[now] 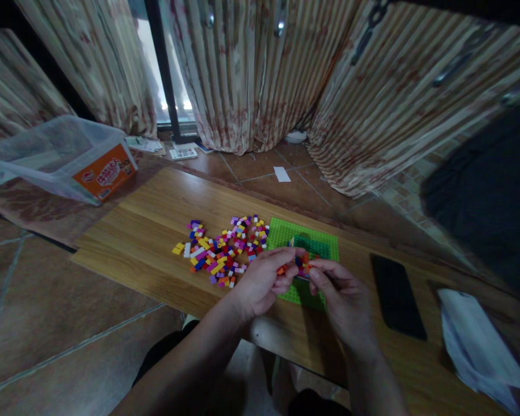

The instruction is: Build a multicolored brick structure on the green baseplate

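A green studded baseplate lies on a low wooden table. Left of it is a heap of small coloured bricks. Both hands meet over the plate's near edge. My left hand is curled, its fingers pinched on a small orange brick. My right hand is also closed, thumb and fingers pinched on a little cluster of red, blue and orange bricks. The two hands nearly touch at the fingertips.
A black phone lies right of the plate, and a white bag sits at the table's right end. A clear plastic tub with an orange label stands at the far left. Striped curtains hang behind, above the tiled floor.
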Tool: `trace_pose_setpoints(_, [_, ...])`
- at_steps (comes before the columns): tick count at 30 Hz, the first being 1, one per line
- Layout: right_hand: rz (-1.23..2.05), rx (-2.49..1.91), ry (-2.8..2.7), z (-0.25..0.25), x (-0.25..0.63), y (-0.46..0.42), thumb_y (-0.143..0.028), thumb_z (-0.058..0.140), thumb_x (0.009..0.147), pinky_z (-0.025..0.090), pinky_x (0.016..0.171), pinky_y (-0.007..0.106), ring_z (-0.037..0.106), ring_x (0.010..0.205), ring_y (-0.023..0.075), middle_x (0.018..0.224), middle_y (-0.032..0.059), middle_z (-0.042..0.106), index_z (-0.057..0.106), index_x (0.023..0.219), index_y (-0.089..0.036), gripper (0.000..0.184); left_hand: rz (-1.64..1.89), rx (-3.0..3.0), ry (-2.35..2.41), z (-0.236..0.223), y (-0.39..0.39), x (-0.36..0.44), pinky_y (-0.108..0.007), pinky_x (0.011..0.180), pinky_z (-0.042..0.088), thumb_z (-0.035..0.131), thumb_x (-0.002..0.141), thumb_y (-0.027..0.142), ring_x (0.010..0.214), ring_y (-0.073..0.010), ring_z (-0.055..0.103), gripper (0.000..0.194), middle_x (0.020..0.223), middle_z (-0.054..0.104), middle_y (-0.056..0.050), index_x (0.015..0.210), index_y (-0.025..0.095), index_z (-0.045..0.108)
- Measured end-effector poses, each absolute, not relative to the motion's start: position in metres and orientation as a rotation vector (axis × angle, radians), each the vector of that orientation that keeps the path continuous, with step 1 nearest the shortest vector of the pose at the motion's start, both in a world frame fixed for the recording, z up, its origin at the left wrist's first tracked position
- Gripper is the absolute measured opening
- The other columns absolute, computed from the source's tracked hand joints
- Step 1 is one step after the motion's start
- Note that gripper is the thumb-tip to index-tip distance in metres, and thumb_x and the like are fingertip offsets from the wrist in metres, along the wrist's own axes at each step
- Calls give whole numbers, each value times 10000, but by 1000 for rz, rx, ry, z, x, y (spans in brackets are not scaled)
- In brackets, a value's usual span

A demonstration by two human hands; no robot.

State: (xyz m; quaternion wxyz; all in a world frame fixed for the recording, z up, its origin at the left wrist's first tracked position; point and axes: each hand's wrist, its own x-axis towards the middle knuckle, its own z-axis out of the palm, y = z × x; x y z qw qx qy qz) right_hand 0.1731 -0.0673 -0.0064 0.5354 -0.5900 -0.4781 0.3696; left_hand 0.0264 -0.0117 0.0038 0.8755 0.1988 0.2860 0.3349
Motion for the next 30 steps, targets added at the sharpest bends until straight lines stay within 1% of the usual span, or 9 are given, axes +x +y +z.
trace_pose_setpoints(3, [834, -1425, -1100, -8, 179, -69, -334, 709, 812, 469, 569, 236, 562, 590, 104, 645, -34, 621, 720, 875, -231, 121, 763, 377, 691, 6, -7, 25, -157, 396, 112, 597, 850, 285, 411, -12, 230, 207, 567, 417, 51, 936, 107, 658])
trace_pose_setpoints(6, [763, -1499, -1067, -9, 185, -69, -354, 729, 782, 507, 590, 250, 599, 605, 116, 675, -20, 657, 722, 864, -221, 156, 836, 314, 823, 6, -2, 23, -157, 392, 134, 568, 852, 249, 423, -16, 289, 172, 604, 474, 26, 889, 100, 645])
trace_pose_setpoints(10, [665, -1605, -1031, -12, 193, -68, -380, 731, 762, 533, 614, 272, 629, 626, 129, 743, 0, 698, 720, 852, -206, 197, 938, 250, 962, 3, 4, 23, -146, 435, 269, 584, 809, 166, 499, -36, 421, 94, 666, 550, -7, 835, 97, 641])
trace_pose_setpoints(13, [614, -1646, -1043, -15, 198, -67, -379, 717, 774, 544, 674, 282, 657, 695, 141, 783, 8, 713, 711, 867, -202, 200, 967, 246, 961, 2, 6, 23, -155, 482, 337, 598, 793, 144, 537, -48, 460, 76, 694, 576, -16, 821, 98, 652])
trace_pose_setpoints(16, [602, -1628, -1013, -17, 203, -67, -384, 713, 778, 547, 682, 291, 678, 736, 157, 835, 23, 725, 693, 876, -195, 214, 942, 264, 921, 1, 5, 23, -160, 481, 338, 609, 795, 153, 543, -51, 464, 77, 698, 582, -20, 803, 96, 660])
trace_pose_setpoints(19, [589, -1642, -1011, -20, 206, -68, -394, 725, 760, 544, 678, 307, 680, 732, 173, 817, 28, 722, 690, 865, -189, 233, 925, 278, 907, 1, 5, 23, -157, 486, 346, 604, 806, 158, 546, -50, 467, 94, 694, 578, -21, 794, 89, 667])
trace_pose_setpoints(22, [473, -1716, -1089, -23, 207, -68, -394, 732, 742, 533, 700, 320, 668, 730, 179, 798, 25, 717, 711, 831, -191, 222, 923, 278, 911, 1, 5, 23, -151, 482, 341, 600, 813, 157, 534, -45, 454, 100, 685, 569, -16, 794, 88, 669])
trace_pose_setpoints(26, [322, -1754, -1267, -24, 205, -66, -388, 676, 796, 521, 693, 317, 666, 763, 192, 844, 40, 724, 738, 820, -199, 200, 922, 287, 914, 1, 4, 23, -144, 476, 331, 595, 820, 158, 529, -38, 448, 109, 687, 566, -14, 783, 86, 667])
trace_pose_setpoints(30, [214, -1769, -1402, -24, 201, -65, -415, 648, 832, 509, 689, 312, 673, 787, 200, 886, 49, 740, 755, 848, -213, 230, 914, 289, 914, 1, 3, 24, -144, 479, 332, 595, 821, 158, 522, -35, 446, 110, 685, 564, -12, 775, 85, 663])
